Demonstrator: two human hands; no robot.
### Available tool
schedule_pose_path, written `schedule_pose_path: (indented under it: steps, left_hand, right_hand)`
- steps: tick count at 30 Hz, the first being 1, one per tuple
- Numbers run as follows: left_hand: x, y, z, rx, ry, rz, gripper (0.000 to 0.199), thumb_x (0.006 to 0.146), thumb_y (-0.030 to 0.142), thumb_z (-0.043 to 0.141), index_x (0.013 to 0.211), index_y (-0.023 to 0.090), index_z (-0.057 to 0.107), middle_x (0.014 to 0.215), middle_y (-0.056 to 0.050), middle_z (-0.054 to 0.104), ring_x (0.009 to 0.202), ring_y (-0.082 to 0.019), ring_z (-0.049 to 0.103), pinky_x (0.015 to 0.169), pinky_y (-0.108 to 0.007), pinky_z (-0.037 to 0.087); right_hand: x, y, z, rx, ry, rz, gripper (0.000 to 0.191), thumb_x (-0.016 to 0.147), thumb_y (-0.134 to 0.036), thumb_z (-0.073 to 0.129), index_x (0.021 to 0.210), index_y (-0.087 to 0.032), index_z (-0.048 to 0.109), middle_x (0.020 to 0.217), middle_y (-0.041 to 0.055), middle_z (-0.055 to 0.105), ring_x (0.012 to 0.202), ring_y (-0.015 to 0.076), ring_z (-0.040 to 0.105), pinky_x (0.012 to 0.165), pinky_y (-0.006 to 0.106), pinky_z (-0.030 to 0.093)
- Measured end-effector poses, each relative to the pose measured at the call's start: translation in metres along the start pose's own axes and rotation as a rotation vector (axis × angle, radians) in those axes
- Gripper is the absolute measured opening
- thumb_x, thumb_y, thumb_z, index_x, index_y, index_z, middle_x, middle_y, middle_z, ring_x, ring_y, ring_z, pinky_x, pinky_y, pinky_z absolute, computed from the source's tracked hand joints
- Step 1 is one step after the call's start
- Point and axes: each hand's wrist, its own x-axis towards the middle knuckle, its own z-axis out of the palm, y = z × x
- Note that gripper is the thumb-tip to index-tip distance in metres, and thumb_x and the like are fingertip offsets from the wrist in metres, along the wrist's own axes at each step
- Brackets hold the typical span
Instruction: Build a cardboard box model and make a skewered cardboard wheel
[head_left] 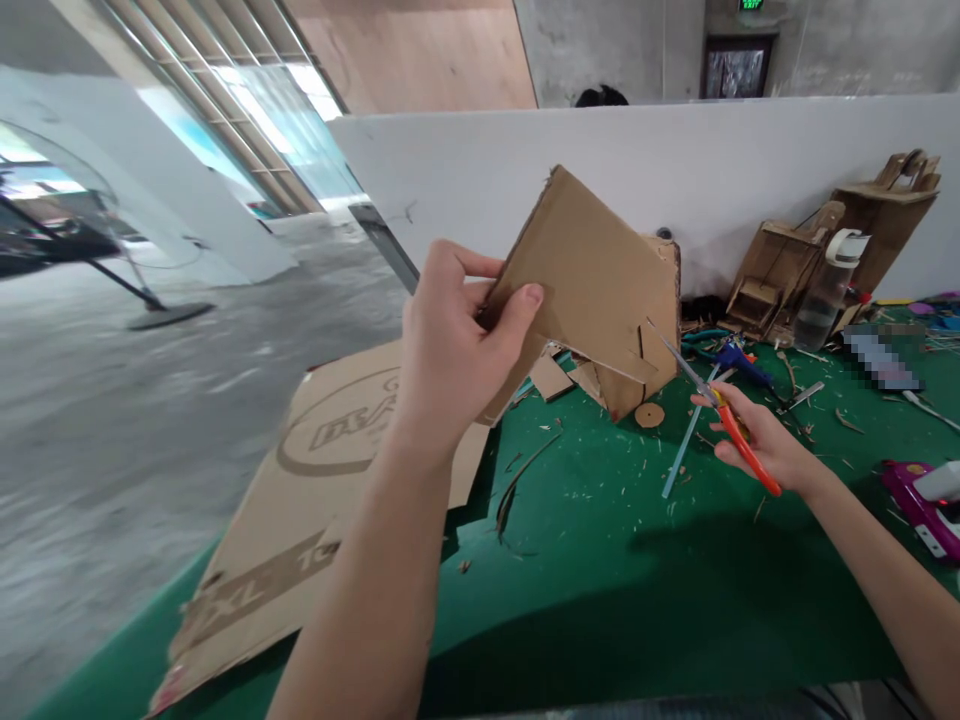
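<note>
My left hand point(469, 345) pinches a piece of brown cardboard point(585, 260) between thumb and fingers, raised above the green table. The piece is tilted, with a corner pointing up. To the right, my right hand point(757, 435) holds scissors point(731, 425) with orange handles. Their metal blades point up and left, the tips close to the lower right part of the cardboard; whether they touch it I cannot tell. Below the left forearm lies a large printed cardboard sheet point(255, 590). A small cardboard disc point(649, 415) rests on the table under the raised piece.
A blue glue gun point(742, 362), a thin light-blue strip point(686, 450) and cardboard scraps lie on the green table point(570, 580). Behind stand a water bottle point(829, 290) and cardboard structures point(780, 255). At right are a phone point(881, 358) and a purple device point(922, 505). A white partition point(450, 170) runs behind.
</note>
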Motion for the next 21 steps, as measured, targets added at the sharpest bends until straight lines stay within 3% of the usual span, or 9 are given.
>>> schedule_pose_path:
  steps: [3,6,9,12,15,21]
  left_hand:
    - [-0.001,0.003,-0.002,-0.027,-0.009,0.004,0.024,0.084,0.032,0.065,0.092,0.025,0.044,0.06,0.007,0.058,0.047,-0.01,0.052,0.044,-0.026,0.034]
    - [-0.005,0.009,0.0,-0.006,-0.125,0.015,0.021,0.086,0.031,0.063,0.093,0.024,0.044,0.059,0.008,0.055,0.047,-0.009,0.048,0.045,-0.026,0.032]
    - [-0.01,0.014,0.006,0.011,-0.22,0.021,0.019,0.087,0.033,0.061,0.093,0.024,0.046,0.061,0.006,0.056,0.051,-0.011,0.051,0.047,-0.027,0.035]
    - [-0.013,0.014,0.012,0.012,-0.235,0.027,0.019,0.087,0.035,0.061,0.093,0.024,0.046,0.062,0.005,0.056,0.055,-0.013,0.055,0.048,-0.028,0.037]
    - [-0.014,0.011,0.015,0.019,-0.26,0.034,0.018,0.088,0.034,0.06,0.091,0.024,0.045,0.062,0.005,0.054,0.055,-0.013,0.054,0.049,-0.027,0.037]
    - [-0.015,0.011,0.017,0.036,-0.324,0.041,0.017,0.087,0.03,0.059,0.088,0.024,0.043,0.061,0.005,0.049,0.052,-0.011,0.046,0.05,-0.028,0.034]
  right_hand:
    - [0.001,-0.004,0.0,-0.041,0.009,-0.006,0.07,0.083,-0.046,0.065,0.143,-0.022,0.037,0.096,0.0055,0.064,0.083,0.0185,0.062,0.082,0.033,0.053]
    - [0.002,-0.009,0.002,-0.06,-0.008,0.002,0.067,0.083,-0.046,0.064,0.141,-0.022,0.04,0.088,0.0029,0.063,0.076,0.0168,0.058,0.079,0.033,0.053]
    - [0.003,-0.013,0.004,-0.064,-0.012,0.025,0.065,0.083,-0.045,0.063,0.14,-0.021,0.042,0.077,-0.0001,0.058,0.066,0.0147,0.052,0.07,0.03,0.052]
    - [0.003,-0.013,0.005,-0.079,0.002,0.041,0.062,0.084,-0.045,0.062,0.138,-0.022,0.044,0.069,-0.0043,0.049,0.056,0.0114,0.04,0.058,0.026,0.047]
    - [0.002,-0.009,0.004,-0.111,0.01,0.046,0.06,0.083,-0.046,0.062,0.136,-0.023,0.046,0.072,-0.0041,0.05,0.053,0.0096,0.035,0.053,0.024,0.043]
    - [-0.001,-0.003,0.009,-0.086,0.037,0.05,0.069,0.08,-0.044,0.064,0.141,-0.018,0.045,0.086,0.0041,0.064,0.054,0.0105,0.045,0.053,0.025,0.045]
